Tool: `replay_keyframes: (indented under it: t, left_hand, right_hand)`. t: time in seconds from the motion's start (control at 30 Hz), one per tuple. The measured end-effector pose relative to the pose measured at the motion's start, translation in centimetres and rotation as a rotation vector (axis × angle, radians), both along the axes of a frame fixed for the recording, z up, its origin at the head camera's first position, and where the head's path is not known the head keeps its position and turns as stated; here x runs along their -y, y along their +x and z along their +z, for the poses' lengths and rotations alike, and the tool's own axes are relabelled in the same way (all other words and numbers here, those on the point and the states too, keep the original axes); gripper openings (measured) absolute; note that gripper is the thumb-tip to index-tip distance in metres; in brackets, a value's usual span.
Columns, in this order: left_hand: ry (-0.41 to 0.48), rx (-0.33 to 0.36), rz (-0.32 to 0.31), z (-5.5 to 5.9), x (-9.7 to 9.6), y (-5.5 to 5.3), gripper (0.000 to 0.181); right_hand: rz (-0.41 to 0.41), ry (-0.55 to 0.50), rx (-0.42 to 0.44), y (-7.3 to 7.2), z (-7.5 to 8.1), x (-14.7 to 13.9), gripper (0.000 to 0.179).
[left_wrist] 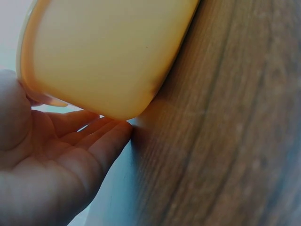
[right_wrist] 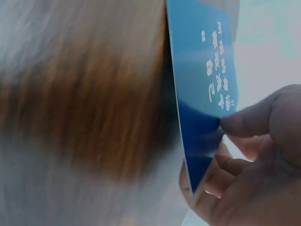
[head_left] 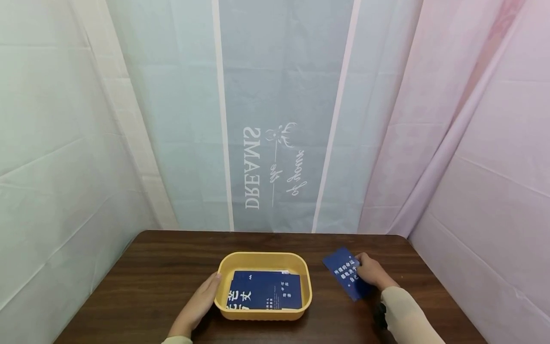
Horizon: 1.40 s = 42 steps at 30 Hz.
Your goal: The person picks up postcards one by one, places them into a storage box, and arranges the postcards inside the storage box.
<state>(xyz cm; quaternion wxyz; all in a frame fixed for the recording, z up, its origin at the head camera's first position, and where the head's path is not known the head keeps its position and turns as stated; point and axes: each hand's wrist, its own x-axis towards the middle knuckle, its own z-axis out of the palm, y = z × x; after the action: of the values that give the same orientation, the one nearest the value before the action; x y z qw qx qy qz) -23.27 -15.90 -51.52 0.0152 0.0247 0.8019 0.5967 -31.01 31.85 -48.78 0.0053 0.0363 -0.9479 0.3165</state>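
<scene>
A yellow plastic basket [head_left: 263, 314] stands on the table, with blue cards [head_left: 266, 286] bearing white characters lying inside it. My left hand [head_left: 199, 303] rests against the basket's left side, thumb at the rim and fingers fairly straight along the outer wall in the left wrist view. To the right of the basket, my right hand [head_left: 373, 271] pinches a blue card [head_left: 343, 268] printed with white characters. The right wrist view shows the thumb on the card's printed face and the other fingers behind it. The card [right_wrist: 200, 70] is tilted beside the wooden surface.
The dark brown wooden table [head_left: 172, 258] has rounded far corners. A grey-blue curtain [head_left: 283, 71] with mirrored white lettering hangs behind it. Pale cloth [head_left: 494, 215] hangs on the right and more white cloth [head_left: 56, 191] on the left.
</scene>
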Motion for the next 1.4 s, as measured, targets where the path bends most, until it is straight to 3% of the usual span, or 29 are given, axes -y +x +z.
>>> replay_keyframes:
  t: [0.23, 0.5, 0.73, 1.1, 1.4]
  left_hand:
    - [-0.009, 0.003, 0.011, 0.1, 0.0, 0.1, 0.067]
    - [-0.011, 0.02, 0.013, 0.2, -0.1, 0.0, 0.07]
    - [-0.007, 0.018, 0.015, 0.1, -0.1, 0.0, 0.069]
    - [0.003, 0.003, 0.008, 0.2, -0.2, 0.1, 0.069]
    - [0.003, 0.022, 0.004, 0.1, -0.2, -0.1, 0.07]
  right_hand:
    - [-0.011, -0.064, -0.192, -0.5, 2.2, 1.4, 0.039]
    - [-0.026, -0.157, -0.271, -0.8, 5.5, 3.8, 0.038]
    - [0.036, -0.17, -0.361, -1.1, 6.3, 5.8, 0.033]
    - [0.217, -0.18, -0.331, -0.5, 7.6, 11.4, 0.024]
    - [0.347, -0.139, -0.309, -0.4, 7.3, 14.8, 0.02]
